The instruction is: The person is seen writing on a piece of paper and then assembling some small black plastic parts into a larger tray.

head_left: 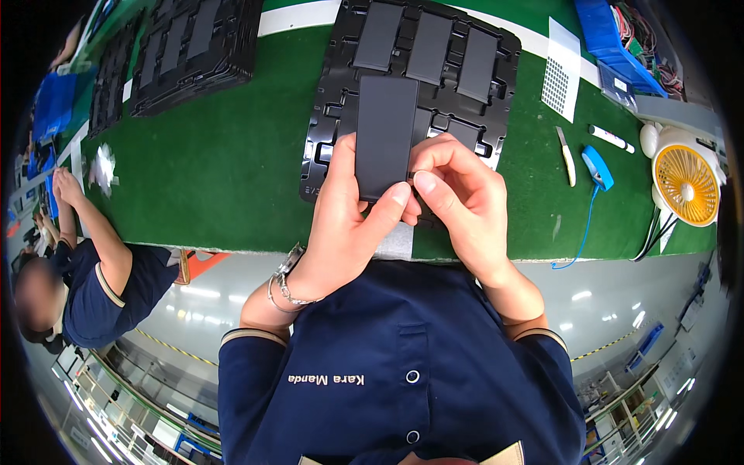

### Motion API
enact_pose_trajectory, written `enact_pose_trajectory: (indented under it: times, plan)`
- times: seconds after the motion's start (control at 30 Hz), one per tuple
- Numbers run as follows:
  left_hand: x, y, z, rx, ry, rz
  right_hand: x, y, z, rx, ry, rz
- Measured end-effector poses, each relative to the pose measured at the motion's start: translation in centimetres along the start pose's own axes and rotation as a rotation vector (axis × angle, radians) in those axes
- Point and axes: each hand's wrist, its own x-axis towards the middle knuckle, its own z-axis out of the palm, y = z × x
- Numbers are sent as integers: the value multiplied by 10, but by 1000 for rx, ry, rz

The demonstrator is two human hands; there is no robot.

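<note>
A flat black rectangular panel, like a phone screen point(385, 132), is held upright over the black moulded tray point(329, 93). My left hand point(349, 198) is closed on its lower part, with the thumb across the bottom right corner and the fingers along the left side and behind. Beside the panel's lower right edge, my right hand point(465, 198) pinches thumb and forefinger together. Whatever sits in that pinch is too small to make out. Similar dark panels point(430, 50) lie in the tray's pockets beyond my hands.
Stacked black trays point(194, 62) stand at the far left of the green table point(209, 170). To the right lie a knife point(566, 157), a marker point(611, 139), a blue wrist strap point(597, 168), a sticker sheet point(559, 74) and a yellow fan point(686, 186). Another person point(101, 287) sits at the left.
</note>
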Motion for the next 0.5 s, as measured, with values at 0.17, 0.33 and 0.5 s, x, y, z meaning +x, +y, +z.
enact_pose_trajectory:
  times: [0.17, 0.33, 0.5]
  plan:
    - [0, -2, 1, 33, 18, 17, 0, -1, 1, -151, 13, -66]
    - [0, -1, -3, 176, 17, 53, -1, -1, 1, -284, 23, -139]
    - [1, -3, -6, 443, 31, 175, -1, 0, 3, -326, 45, -157]
